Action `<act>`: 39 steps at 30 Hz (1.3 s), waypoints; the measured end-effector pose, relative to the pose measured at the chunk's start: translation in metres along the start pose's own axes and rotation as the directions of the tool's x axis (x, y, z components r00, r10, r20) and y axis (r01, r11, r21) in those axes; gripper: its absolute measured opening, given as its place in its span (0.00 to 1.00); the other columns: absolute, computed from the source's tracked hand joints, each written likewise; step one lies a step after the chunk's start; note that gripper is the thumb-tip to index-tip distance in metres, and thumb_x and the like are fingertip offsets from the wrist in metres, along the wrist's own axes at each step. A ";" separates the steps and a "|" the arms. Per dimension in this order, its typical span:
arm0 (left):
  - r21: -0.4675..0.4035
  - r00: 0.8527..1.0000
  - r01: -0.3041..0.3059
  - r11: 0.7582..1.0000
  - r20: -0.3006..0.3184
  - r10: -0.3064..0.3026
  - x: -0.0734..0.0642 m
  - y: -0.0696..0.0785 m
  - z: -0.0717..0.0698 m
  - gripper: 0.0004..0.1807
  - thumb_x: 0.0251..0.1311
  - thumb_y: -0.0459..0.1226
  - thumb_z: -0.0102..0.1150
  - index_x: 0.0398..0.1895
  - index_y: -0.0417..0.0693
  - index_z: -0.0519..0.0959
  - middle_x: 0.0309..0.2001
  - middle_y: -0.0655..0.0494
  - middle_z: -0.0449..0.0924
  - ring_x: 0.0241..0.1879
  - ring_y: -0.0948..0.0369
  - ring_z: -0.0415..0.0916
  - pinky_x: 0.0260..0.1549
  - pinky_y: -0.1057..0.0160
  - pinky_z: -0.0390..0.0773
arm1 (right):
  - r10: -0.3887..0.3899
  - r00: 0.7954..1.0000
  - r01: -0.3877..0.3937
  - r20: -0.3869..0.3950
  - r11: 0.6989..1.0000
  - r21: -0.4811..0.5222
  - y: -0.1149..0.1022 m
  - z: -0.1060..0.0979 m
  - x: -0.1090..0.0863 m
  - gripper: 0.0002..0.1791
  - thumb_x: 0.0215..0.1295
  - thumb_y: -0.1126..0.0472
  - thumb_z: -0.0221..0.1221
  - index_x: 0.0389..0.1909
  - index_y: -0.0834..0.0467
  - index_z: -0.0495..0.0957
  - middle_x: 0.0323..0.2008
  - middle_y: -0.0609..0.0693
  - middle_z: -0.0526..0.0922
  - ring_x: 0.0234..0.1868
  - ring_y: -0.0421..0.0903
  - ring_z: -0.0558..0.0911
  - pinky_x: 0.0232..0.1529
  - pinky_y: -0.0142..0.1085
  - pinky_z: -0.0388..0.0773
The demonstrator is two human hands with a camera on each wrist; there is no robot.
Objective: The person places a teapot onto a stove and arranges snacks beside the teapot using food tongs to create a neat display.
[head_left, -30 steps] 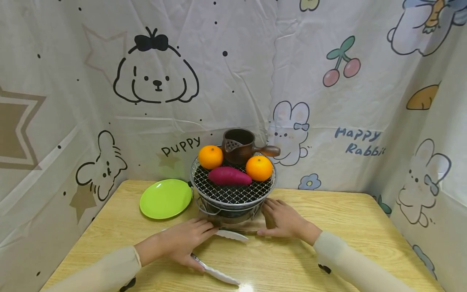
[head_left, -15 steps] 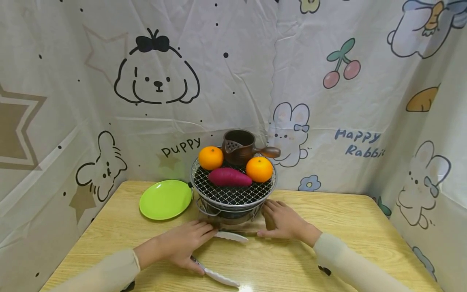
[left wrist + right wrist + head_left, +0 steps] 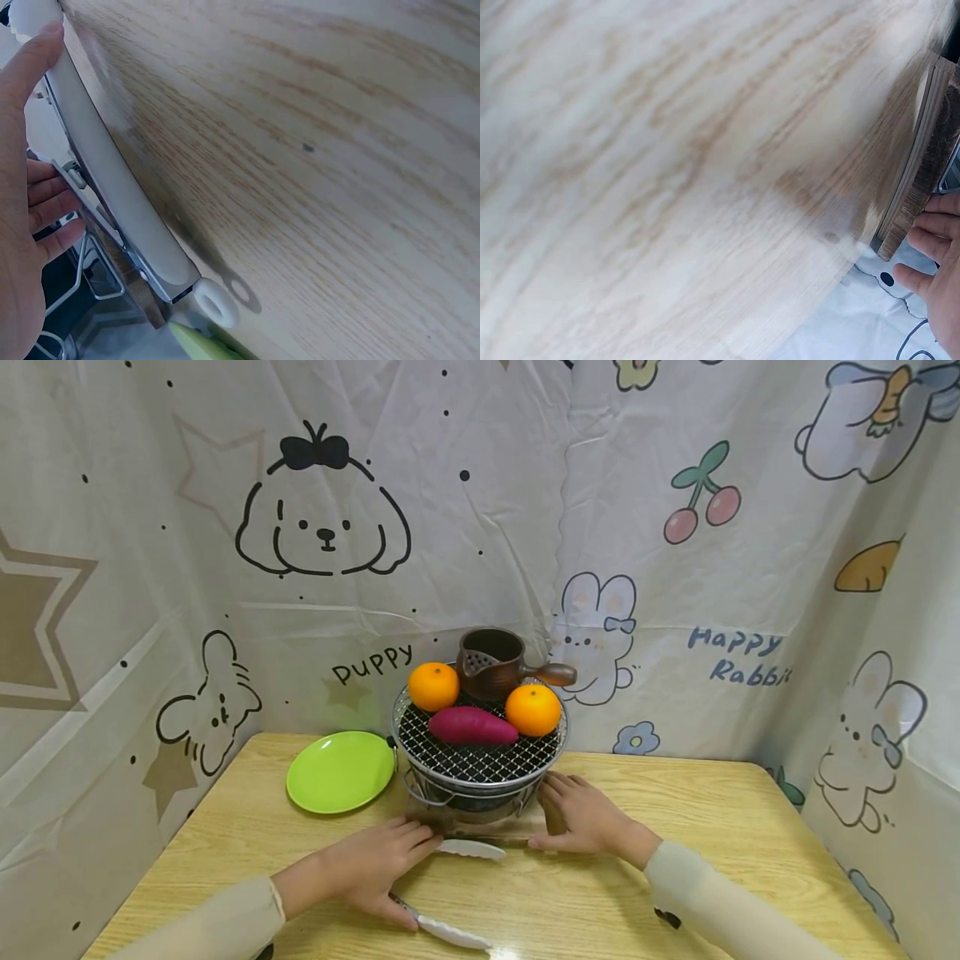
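My left hand [image 3: 375, 864] holds white-tipped tongs [image 3: 474, 849] low over the table, just in front of the grill. In the left wrist view the thumb lies on one pale handle [image 3: 120, 180] and the fingers on the other arm; a white ring sticks out at the handle end. The tong tips stand spread apart and point right. My right hand [image 3: 581, 817] rests at the front right corner of the wooden base [image 3: 915, 157] under the round grill [image 3: 480, 764], fingers extended along its side. On the mesh sit a purple sweet potato [image 3: 472, 726], two oranges [image 3: 532, 710] and a brown side-handled pot [image 3: 491, 664].
A green plate [image 3: 341, 772] lies left of the grill on the wood-grain table [image 3: 675, 827]. A printed cloth [image 3: 480, 510] hangs behind and at both sides. The grill stands close to the back cloth.
My left hand and the tongs have shifted slightly to the left. The right hand stays at the grill's base, and the head view has tilted up a touch.
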State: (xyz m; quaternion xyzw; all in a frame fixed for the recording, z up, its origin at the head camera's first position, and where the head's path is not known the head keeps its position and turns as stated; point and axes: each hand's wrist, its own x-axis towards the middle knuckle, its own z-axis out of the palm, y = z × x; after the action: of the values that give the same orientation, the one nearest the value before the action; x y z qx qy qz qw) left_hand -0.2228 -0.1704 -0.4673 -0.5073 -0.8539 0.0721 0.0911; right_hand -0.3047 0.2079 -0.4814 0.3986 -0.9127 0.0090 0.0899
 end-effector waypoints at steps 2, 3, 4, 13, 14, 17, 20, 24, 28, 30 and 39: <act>0.012 1.000 -0.009 1.000 -0.025 0.009 -0.001 0.000 0.001 0.57 0.56 0.77 0.48 0.70 0.38 0.70 0.64 0.46 0.76 0.63 0.51 0.75 0.64 0.51 0.75 | -0.001 1.000 0.001 -0.002 1.000 0.000 0.000 0.000 0.000 0.55 0.61 0.21 0.52 0.73 0.63 0.67 0.71 0.63 0.71 0.71 0.61 0.72 0.69 0.58 0.70; 0.016 0.999 -0.013 1.000 -0.034 0.013 -0.001 0.000 0.001 0.57 0.56 0.77 0.48 0.69 0.38 0.71 0.64 0.46 0.76 0.62 0.51 0.76 0.64 0.51 0.75 | -0.001 1.000 0.001 -0.003 1.000 0.000 0.000 0.000 0.000 0.55 0.61 0.21 0.52 0.73 0.63 0.67 0.71 0.63 0.71 0.71 0.61 0.72 0.69 0.58 0.71; 0.020 0.999 -0.015 1.000 -0.041 0.016 -0.001 0.000 0.002 0.57 0.56 0.77 0.48 0.69 0.37 0.71 0.64 0.46 0.76 0.62 0.51 0.76 0.64 0.51 0.75 | -0.002 1.000 0.002 -0.002 1.000 0.000 0.000 0.000 0.000 0.55 0.61 0.21 0.52 0.73 0.63 0.67 0.71 0.63 0.71 0.71 0.61 0.72 0.69 0.58 0.71; 0.006 1.000 -0.003 1.000 -0.023 0.003 -0.003 0.001 0.006 0.57 0.57 0.77 0.45 0.70 0.38 0.70 0.64 0.47 0.76 0.62 0.51 0.76 0.64 0.50 0.75 | 0.004 1.000 -0.004 0.004 1.000 -0.005 0.000 0.002 -0.001 0.56 0.61 0.21 0.51 0.73 0.64 0.66 0.72 0.63 0.70 0.71 0.62 0.72 0.69 0.58 0.71; 0.001 1.000 0.000 1.000 -0.018 0.000 -0.003 0.001 0.006 0.57 0.57 0.77 0.45 0.70 0.38 0.70 0.64 0.46 0.76 0.63 0.51 0.76 0.65 0.50 0.75 | 0.004 1.000 -0.004 0.005 1.000 -0.007 0.000 0.002 -0.001 0.56 0.61 0.21 0.51 0.73 0.64 0.66 0.72 0.63 0.70 0.71 0.62 0.72 0.69 0.57 0.71; -0.012 1.000 0.008 1.000 -0.003 -0.008 -0.004 0.002 0.005 0.57 0.58 0.77 0.45 0.71 0.38 0.70 0.65 0.46 0.75 0.64 0.50 0.75 0.65 0.49 0.74 | 0.004 1.000 -0.004 0.003 1.000 -0.010 -0.001 0.001 -0.001 0.56 0.61 0.21 0.51 0.73 0.63 0.67 0.71 0.62 0.71 0.71 0.60 0.72 0.69 0.57 0.71; -0.021 1.000 0.010 1.000 0.002 -0.010 -0.004 0.002 0.005 0.56 0.58 0.77 0.45 0.71 0.39 0.70 0.65 0.46 0.75 0.64 0.50 0.75 0.65 0.49 0.74 | 0.000 1.000 0.000 -0.002 1.000 -0.012 -0.001 0.001 -0.001 0.56 0.61 0.21 0.51 0.73 0.63 0.67 0.71 0.62 0.71 0.71 0.60 0.72 0.69 0.57 0.71; -0.031 1.000 0.009 0.999 0.002 -0.009 -0.004 0.002 0.006 0.56 0.58 0.77 0.45 0.71 0.39 0.69 0.66 0.46 0.75 0.65 0.51 0.75 0.65 0.49 0.75 | -0.004 1.000 0.004 -0.004 1.000 -0.012 -0.001 0.001 0.000 0.56 0.61 0.21 0.51 0.73 0.63 0.67 0.71 0.62 0.71 0.71 0.60 0.72 0.69 0.57 0.71; -0.035 1.000 0.013 0.999 0.007 -0.013 -0.005 0.002 0.006 0.56 0.59 0.77 0.44 0.71 0.40 0.69 0.66 0.47 0.74 0.65 0.51 0.74 0.65 0.49 0.75 | -0.004 1.000 0.004 -0.004 1.000 -0.016 0.000 0.002 0.000 0.56 0.61 0.21 0.51 0.73 0.63 0.67 0.71 0.62 0.71 0.70 0.60 0.72 0.69 0.57 0.71; -0.030 1.000 0.013 0.999 0.004 -0.013 -0.005 0.002 0.007 0.55 0.58 0.77 0.44 0.71 0.40 0.69 0.66 0.47 0.74 0.65 0.51 0.74 0.65 0.49 0.75 | -0.003 1.000 0.003 -0.003 1.000 -0.019 0.000 0.002 0.000 0.56 0.61 0.21 0.51 0.73 0.63 0.67 0.71 0.62 0.71 0.70 0.60 0.73 0.69 0.57 0.71; -0.010 0.999 0.016 1.000 -0.037 -0.017 -0.004 0.001 0.006 0.54 0.57 0.77 0.47 0.69 0.42 0.73 0.64 0.49 0.77 0.62 0.52 0.75 0.64 0.51 0.75 | -0.003 1.000 0.003 0.010 1.000 -0.025 0.000 -0.003 0.000 0.56 0.61 0.20 0.50 0.73 0.63 0.67 0.71 0.63 0.71 0.71 0.61 0.72 0.69 0.58 0.71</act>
State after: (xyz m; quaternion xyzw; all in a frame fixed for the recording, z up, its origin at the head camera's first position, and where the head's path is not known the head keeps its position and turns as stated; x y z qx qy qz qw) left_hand -0.2216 -0.1731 -0.4742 -0.5019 -0.8566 0.0577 0.1051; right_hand -0.3047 0.2079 -0.4785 0.3990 -0.9125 -0.0044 0.0905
